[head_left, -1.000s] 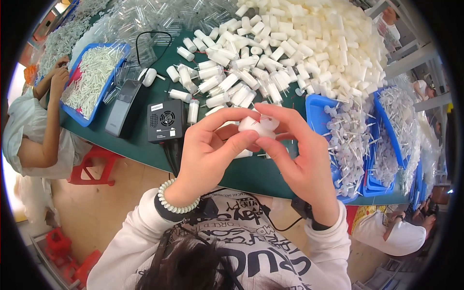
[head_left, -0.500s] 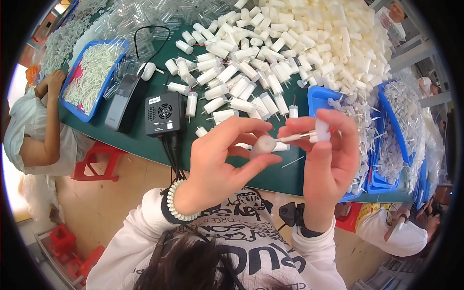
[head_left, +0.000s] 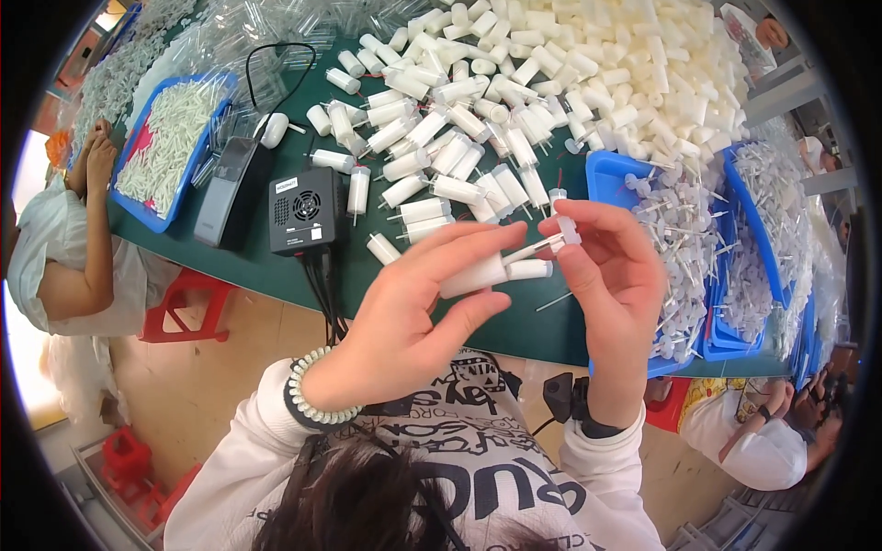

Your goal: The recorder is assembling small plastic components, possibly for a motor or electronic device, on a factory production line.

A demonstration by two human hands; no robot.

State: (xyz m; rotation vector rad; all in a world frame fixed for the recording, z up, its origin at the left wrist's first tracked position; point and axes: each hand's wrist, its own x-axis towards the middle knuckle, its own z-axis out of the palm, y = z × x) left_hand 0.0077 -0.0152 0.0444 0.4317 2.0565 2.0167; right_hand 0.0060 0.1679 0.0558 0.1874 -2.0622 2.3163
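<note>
My left hand (head_left: pixel 400 308) is closed around a white foam cylinder (head_left: pixel 478 275), gripping it between thumb and fingers. A translucent white cap (head_left: pixel 568 231) is pinched in my right hand (head_left: pixel 611 285). From the cap a thin white stem (head_left: pixel 529 250) runs toward the cylinder's end and meets it; whether its tip is inside I cannot tell. Just beyond my hands lie several finished-looking foam cylinders in clear sleeves (head_left: pixel 404 165), some with thin pins sticking out. One sleeved cylinder (head_left: pixel 529 269) lies on the green table behind the stem, with a loose thin rod (head_left: pixel 553 302) near it.
Loose foam cylinders (head_left: pixel 643 78) are heaped at the far right. Blue trays (head_left: pixel 602 174) of stemmed caps stand on the right. At left are a blue tray (head_left: pixel 163 224) of small white sticks, a black fan box (head_left: pixel 305 213) with cables, and a co-worker's arm (head_left: pixel 99 248).
The foam cylinder has turned from end-on to lying sideways, pointing right. My right hand has moved slightly left with the cap, bringing it closer to the cylinder.
</note>
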